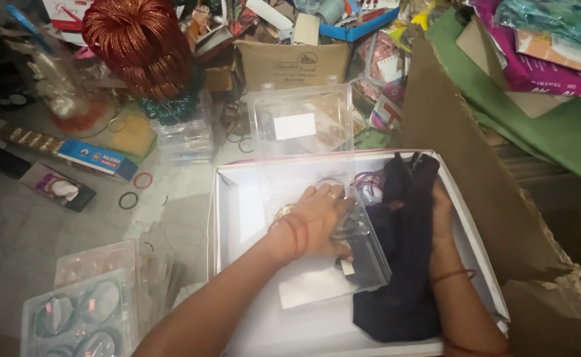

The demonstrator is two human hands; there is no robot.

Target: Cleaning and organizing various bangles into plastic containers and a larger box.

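- Inside the white box (234, 198), my left hand (317, 221) presses flat, fingers spread, on a clear plastic case (363, 258).
- At three o'clock of it, my right hand (441, 215) grips a dark cloth (403, 264) against the box's right wall.
- Bare box floor lies at seven o'clock; a brown cardboard sheet (462, 165) crowds the right edge.
- At twelve o'clock an open clear case (300, 122) stands just beyond the rim.
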